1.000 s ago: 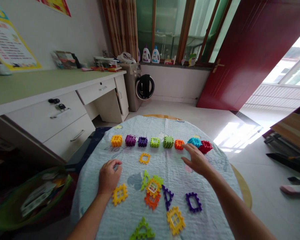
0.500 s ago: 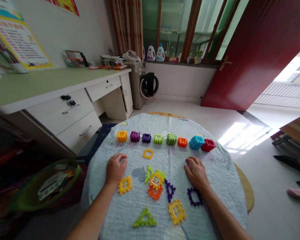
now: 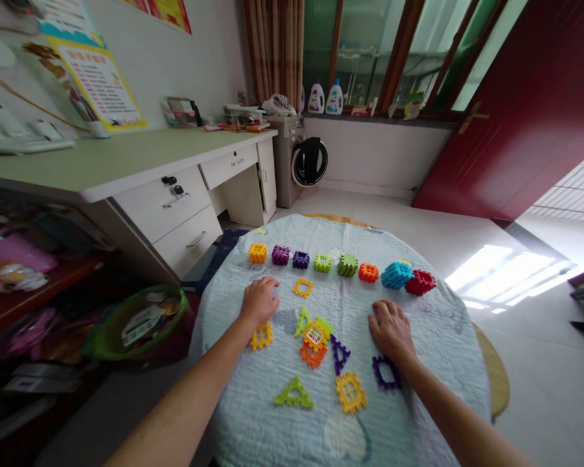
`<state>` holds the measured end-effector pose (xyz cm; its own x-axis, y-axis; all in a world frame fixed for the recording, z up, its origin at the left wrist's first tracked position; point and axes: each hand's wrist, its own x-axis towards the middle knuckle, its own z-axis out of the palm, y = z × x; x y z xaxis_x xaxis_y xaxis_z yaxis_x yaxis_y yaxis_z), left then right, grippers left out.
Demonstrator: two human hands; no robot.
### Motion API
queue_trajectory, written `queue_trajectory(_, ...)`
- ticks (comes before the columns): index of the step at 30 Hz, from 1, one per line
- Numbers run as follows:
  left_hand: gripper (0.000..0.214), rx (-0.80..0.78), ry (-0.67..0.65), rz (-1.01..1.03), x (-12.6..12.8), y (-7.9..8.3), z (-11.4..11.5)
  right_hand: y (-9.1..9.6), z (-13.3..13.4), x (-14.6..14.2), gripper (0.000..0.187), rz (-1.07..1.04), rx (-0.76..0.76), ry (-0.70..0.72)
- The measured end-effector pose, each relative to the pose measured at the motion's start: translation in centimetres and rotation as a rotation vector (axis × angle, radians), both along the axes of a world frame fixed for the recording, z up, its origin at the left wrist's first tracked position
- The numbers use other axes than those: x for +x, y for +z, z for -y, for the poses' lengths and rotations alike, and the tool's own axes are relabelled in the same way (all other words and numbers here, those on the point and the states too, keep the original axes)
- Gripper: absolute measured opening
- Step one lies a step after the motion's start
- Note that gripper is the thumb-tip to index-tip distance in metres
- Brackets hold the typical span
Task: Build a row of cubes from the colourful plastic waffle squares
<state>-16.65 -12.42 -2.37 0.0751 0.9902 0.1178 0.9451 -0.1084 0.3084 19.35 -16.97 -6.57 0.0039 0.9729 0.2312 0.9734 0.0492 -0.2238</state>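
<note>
My left hand (image 3: 259, 299) is over the cloth, fingers reaching forward and thumb apart, with nothing visible in it. Just below its wrist lies a yellow square window piece (image 3: 261, 336); to its right is a yellow square frame (image 3: 302, 287). Flat on the cloth rests my right hand (image 3: 392, 325), empty, near a dark purple square frame (image 3: 385, 373). Between the hands, a yellow window piece (image 3: 316, 334) overlaps an orange piece (image 3: 313, 355) and green pieces. A purple triangle (image 3: 340, 355), another yellow window piece (image 3: 350, 392) and a green triangle (image 3: 294, 393) lie closer to me.
Along the far side of the round table's light blue cloth (image 3: 413, 415) stands a row of stacked pieces, from yellow (image 3: 257, 253) to blue (image 3: 396, 275) and red (image 3: 420, 282). A green basket (image 3: 175, 318) sits at left, below a desk (image 3: 141, 159).
The view has swung left, so the scene sits further right. My left hand has moved forward, toward the far row, and its fingers have straightened. My right hand stays beside the purple frame.
</note>
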Motion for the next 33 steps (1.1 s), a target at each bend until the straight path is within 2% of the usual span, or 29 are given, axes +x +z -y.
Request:
queue_trajectory(5, 0.057, -0.082, -0.331, -0.094, 4.4, 1.1, -1.9, 0.0, 0.0, -0.1, 0.026, 0.006, 0.003, -0.008)
queue_trajectory(8, 0.054, -0.148, -0.417, -0.169, 6.3, 1.6, -3.2, 0.2, 0.0, -0.2, 0.025, 0.013, 0.011, -0.016)
queue_trajectory(11, 0.039, -0.219, -0.433, -0.207, 6.9, 2.2, -4.1, 0.4, 0.1, -0.4, 0.024, 0.014, 0.017, -0.017)
queue_trajectory(16, 0.027, -0.242, -0.422, -0.159, 5.5, 2.7, -4.1, 0.7, 0.2, -0.6, 0.023, 0.023, 0.016, -0.028)
queue_trajectory(22, 0.052, -0.349, -0.346, 0.045, 1.7, 1.9, -4.0, 0.6, 0.1, -0.6, 0.023, 0.024, 0.013, -0.025)
queue_trajectory(27, 0.054, -0.328, -0.257, 0.025, -0.8, 1.5, -3.4, 0.5, 0.1, -0.6, 0.021, 0.042, 0.034, -0.026)
queue_trajectory(33, 0.069, -0.320, -0.458, -0.064, -1.6, 1.9, -1.8, 0.7, 0.2, -0.7, 0.022, 0.045, 0.019, -0.028)
